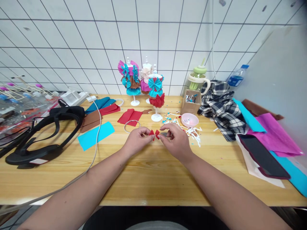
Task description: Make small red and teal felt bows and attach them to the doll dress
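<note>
My left hand (137, 141) pinches a small red pleated paper fan (151, 132) between thumb and fingertips, low over the table's middle. Facing it, my right hand (176, 140) holds a similar red paper fan (157, 134) the same way. Only a narrow gap shows between the two pieces; I cannot tell whether they are joined. Something thin and grey shows within my right fingers, too covered to name. Just behind stands a small dress form (156, 84) in turquoise and red paper with a red bow, near a metal ring (132, 126) and folded red paper (129, 117).
Two more dressed forms (129, 75) (145, 74) stand by the tiled wall. Right are white paper scraps (195, 135), a pink bowl (190, 119), a cardboard box (191, 101), a drink jug (198, 78) and a phone (263, 156). A black headset (57, 127) and cable (97, 137) lie left.
</note>
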Available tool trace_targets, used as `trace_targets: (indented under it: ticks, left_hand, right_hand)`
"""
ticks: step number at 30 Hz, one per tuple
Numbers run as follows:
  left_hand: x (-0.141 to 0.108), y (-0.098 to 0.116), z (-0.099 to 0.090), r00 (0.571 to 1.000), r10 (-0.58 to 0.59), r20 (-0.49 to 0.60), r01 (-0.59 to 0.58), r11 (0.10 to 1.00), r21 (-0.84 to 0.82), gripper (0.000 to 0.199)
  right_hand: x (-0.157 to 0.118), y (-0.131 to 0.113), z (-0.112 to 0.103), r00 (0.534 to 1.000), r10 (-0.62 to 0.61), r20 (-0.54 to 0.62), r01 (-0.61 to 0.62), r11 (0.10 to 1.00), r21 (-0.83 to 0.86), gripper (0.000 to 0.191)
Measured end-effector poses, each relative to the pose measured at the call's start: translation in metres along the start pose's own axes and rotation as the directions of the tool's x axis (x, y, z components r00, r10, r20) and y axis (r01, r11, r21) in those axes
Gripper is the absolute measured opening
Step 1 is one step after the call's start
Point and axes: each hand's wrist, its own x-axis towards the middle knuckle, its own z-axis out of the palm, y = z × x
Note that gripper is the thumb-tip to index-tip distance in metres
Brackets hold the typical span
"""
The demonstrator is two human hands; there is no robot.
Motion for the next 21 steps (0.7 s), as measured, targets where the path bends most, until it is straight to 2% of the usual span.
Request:
trace_targets:
  ticks: [2,5,9,12,16,18,21]
  left_hand:
    - [0.0,0.0,0.001,1.0,0.002,0.004,-0.002,1.0,-0.012,0.02]
    - [-0.001,0.001,0.002,1.0,0.025,0.014,-0.025,1.0,-0.013,0.02]
    - [-0.002,0.002,0.003,0.997,0.052,0.051,-0.055,0.997,0.061,0.019]
    - [-0.002,0.0,0.003,0.994,0.09,0.069,-0.097,0.989,0.115,0.019]
    - [-0.001,-0.002,0.002,0.976,0.172,0.131,-0.18,0.983,0.047,0.019]
    - [0.0,-0.003,0.002,0.977,0.164,0.138,-0.167,0.986,0.014,0.021]
    - [0.001,-0.004,0.002,0.989,0.086,0.117,-0.082,0.996,-0.037,0.027]
  right_hand:
    - [0.002,0.003,0.001,0.998,0.041,0.052,-0.043,0.998,0.037,0.031]
    - [0.002,0.008,0.006,0.977,0.154,0.149,-0.173,0.977,0.126,0.048]
    - [0.001,0.012,0.011,0.942,0.261,0.212,-0.306,0.927,0.217,0.045]
    - [0.001,0.014,0.012,0.93,0.283,0.236,-0.339,0.907,0.25,0.045]
    - [0.002,0.017,0.012,0.931,0.292,0.221,-0.343,0.905,0.25,0.043]
    - [0.003,0.019,0.012,0.931,0.298,0.212,-0.347,0.903,0.255,0.043]
    - [0.005,0.021,0.012,0.92,0.3,0.252,-0.373,0.867,0.329,0.041]
